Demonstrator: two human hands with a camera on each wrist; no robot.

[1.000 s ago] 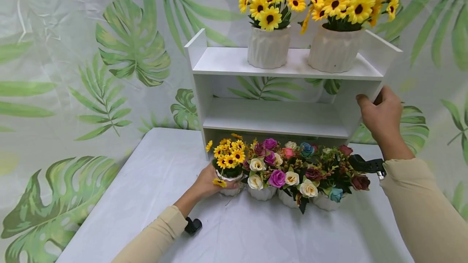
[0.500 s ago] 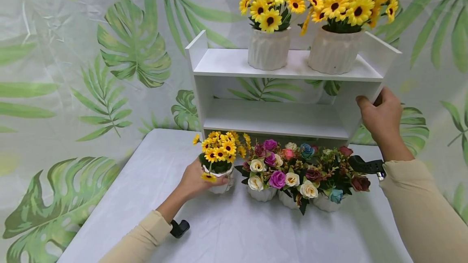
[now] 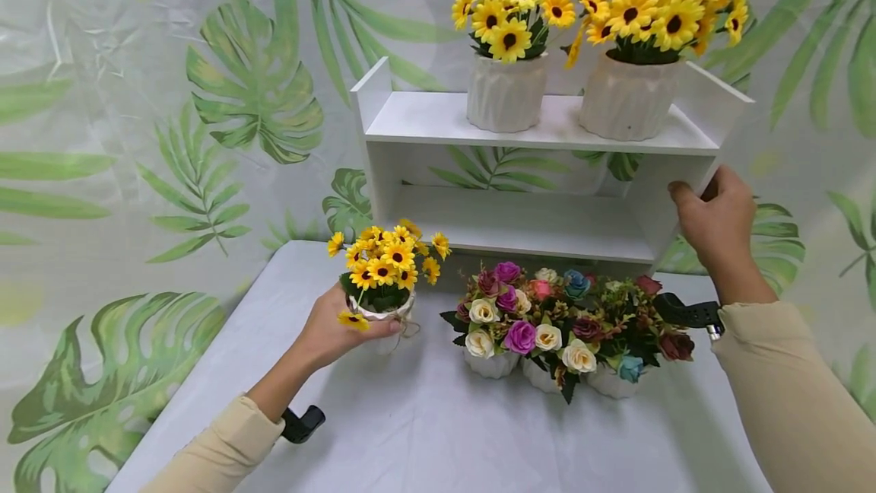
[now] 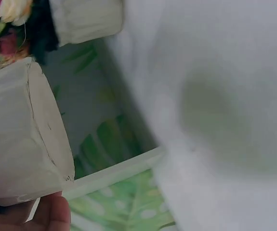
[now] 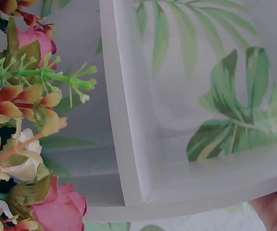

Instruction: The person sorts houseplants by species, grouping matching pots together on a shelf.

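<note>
My left hand (image 3: 331,331) grips a small white pot of yellow sunflowers (image 3: 383,268), lifted over the table left of the other pots. In the left wrist view the pot's underside (image 4: 50,125) faces the camera, with my fingers (image 4: 56,214) along its side. My right hand (image 3: 718,215) holds the right side panel of the white shelf (image 3: 520,215), thumb at its front edge. The right wrist view shows that hand's fingers (image 5: 273,211) at the panel's edge. The shelf's middle board bears nothing.
Two larger sunflower pots (image 3: 508,90) (image 3: 630,97) stand on the top board. Three white pots of mixed roses (image 3: 520,337) stand in a row before the lowest level. A white cloth covers the table (image 3: 438,432); a leaf-print backdrop (image 3: 253,82) hangs behind.
My left hand has carried the small sunflower pot left, away from the rose pots, and raised it. My right hand stays on the shelf's side.
</note>
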